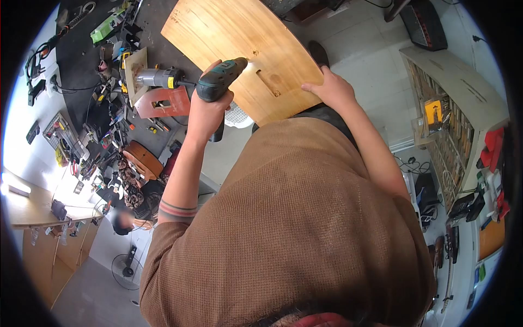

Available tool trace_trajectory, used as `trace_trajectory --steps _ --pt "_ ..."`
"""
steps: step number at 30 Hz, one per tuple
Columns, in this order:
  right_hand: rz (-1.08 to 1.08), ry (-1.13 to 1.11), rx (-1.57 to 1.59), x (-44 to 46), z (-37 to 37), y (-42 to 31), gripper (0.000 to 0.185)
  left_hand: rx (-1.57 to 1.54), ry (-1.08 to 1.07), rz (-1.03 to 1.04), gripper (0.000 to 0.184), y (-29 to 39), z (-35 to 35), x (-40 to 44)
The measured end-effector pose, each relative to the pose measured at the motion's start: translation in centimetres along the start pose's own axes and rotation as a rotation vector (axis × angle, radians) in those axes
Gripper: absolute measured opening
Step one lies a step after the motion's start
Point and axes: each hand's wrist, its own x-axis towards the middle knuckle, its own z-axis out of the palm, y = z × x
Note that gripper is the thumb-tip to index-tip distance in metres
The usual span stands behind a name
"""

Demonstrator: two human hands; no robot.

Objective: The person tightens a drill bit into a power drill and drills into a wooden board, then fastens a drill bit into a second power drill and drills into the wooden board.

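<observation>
My left hand [208, 111] is wrapped around the grip of a teal and black cordless drill [220, 76]. The drill's nose points right at a light-coloured wooden board [218, 27], and a bright spot of light falls on the wood there. Whether a bit touches the board I cannot tell. A long slot and several small holes are cut in the board near the drill. My right hand [335, 90] grips the board's right edge, thumb on the top face and fingers partly hidden along the edge.
On the dark workbench [76, 82] at left, a corded power tool [158, 78] sits in a wooden plate beside a reddish template [169, 103]. Many hand tools lie around. Another person [131, 218] is at lower left near a fan [128, 270]. A shelving unit [468, 92] stands right.
</observation>
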Motion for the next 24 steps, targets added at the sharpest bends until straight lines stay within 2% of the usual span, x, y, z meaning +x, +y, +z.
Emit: trace_trajectory --steps 10,13,16,20,23,24 --pt "-0.012 -0.005 0.022 0.7 0.4 0.2 0.091 -0.018 0.005 -0.056 0.073 0.9 -0.4 -0.8" --pt "-0.021 0.02 0.024 0.8 0.8 0.5 0.092 0.01 0.02 -0.01 0.072 1.0 -0.5 -1.3" --pt "-0.006 0.004 0.029 1.0 0.6 0.6 0.091 0.002 0.001 -0.09 0.073 3.5 -2.5 -3.4" --pt "-0.027 -0.012 0.091 1.3 0.8 0.8 0.088 0.222 0.049 0.168 0.076 5.0 -4.7 -6.2" --pt "-0.184 0.416 -0.044 0.9 2.3 1.0 0.081 0.363 0.127 0.399 0.077 4.3 -4.5 -7.5" --pt "-0.251 0.422 0.006 0.3 1.5 0.3 0.078 0.323 0.13 0.399 0.079 4.0 -4.2 -8.0"
